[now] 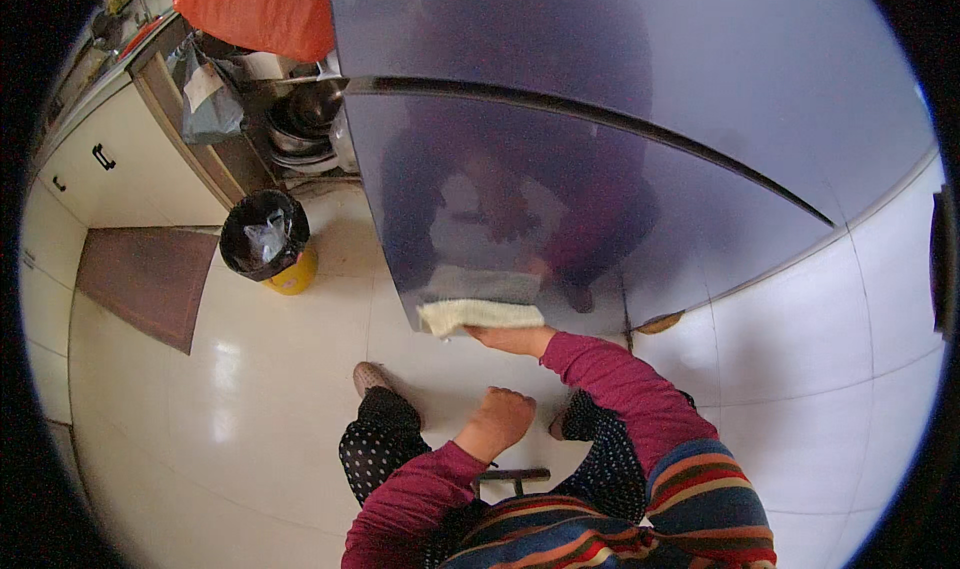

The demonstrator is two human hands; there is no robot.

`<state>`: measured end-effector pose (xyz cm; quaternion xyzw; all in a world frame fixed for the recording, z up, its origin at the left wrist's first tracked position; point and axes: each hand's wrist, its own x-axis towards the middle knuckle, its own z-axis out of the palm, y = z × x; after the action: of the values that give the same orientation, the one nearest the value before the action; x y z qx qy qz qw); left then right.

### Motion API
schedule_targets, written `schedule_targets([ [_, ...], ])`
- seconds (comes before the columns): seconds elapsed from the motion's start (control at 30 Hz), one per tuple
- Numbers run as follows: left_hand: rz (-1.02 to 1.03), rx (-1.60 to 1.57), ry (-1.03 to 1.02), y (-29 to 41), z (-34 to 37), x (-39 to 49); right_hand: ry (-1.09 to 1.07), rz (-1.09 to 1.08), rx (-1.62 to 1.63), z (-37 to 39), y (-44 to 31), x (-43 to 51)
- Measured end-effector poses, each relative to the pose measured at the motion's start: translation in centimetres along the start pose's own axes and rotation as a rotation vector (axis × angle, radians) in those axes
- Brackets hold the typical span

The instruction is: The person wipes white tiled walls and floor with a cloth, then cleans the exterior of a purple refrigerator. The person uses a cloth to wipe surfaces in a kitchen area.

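Note:
My right hand holds a pale yellow cloth against the lower part of a glossy blue-grey refrigerator door. The palm and most fingers are hidden behind the cloth. The door mirrors the hand, the cloth and my body. A dark curved groove runs across the refrigerator front above. Nearer my body, my left hand is curled into a loose fist over the floor, with no object seen in it; its finger undersides are hidden.
A yellow bin with a black liner stands on the tiled floor at left, beside a brown mat. Behind are a white cabinet, metal pots and a red bag. White tiled wall lies right.

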<state>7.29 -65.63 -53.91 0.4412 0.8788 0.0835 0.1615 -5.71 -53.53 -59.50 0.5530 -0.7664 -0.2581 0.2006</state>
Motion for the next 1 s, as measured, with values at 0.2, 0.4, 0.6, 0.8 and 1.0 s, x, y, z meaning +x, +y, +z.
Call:
schedule_targets([
  [0.2,0.017,-0.003,-0.002,-0.1,-0.8,0.5,-0.029,-0.013,0.048,-3.4,2.2,-2.4],
  [0.4,0.069,-0.046,-0.030,0.9,-1.6,0.2,0.069,0.490,0.413,-14.9,10.0,-8.7],
  [0.6,0.028,-0.024,-0.040,0.3,-0.8,0.4,0.554,1.011,-0.302,-23.6,17.4,-12.9],
  [0.8,0.055,0.024,-0.042,0.4,-0.4,0.6,0.840,1.244,-0.181,-20.6,16.8,-10.4],
  [1.0,0.098,0.024,-0.027,1.0,-0.9,0.4,0.642,1.370,-0.044,-10.0,7.5,-9.0],
])
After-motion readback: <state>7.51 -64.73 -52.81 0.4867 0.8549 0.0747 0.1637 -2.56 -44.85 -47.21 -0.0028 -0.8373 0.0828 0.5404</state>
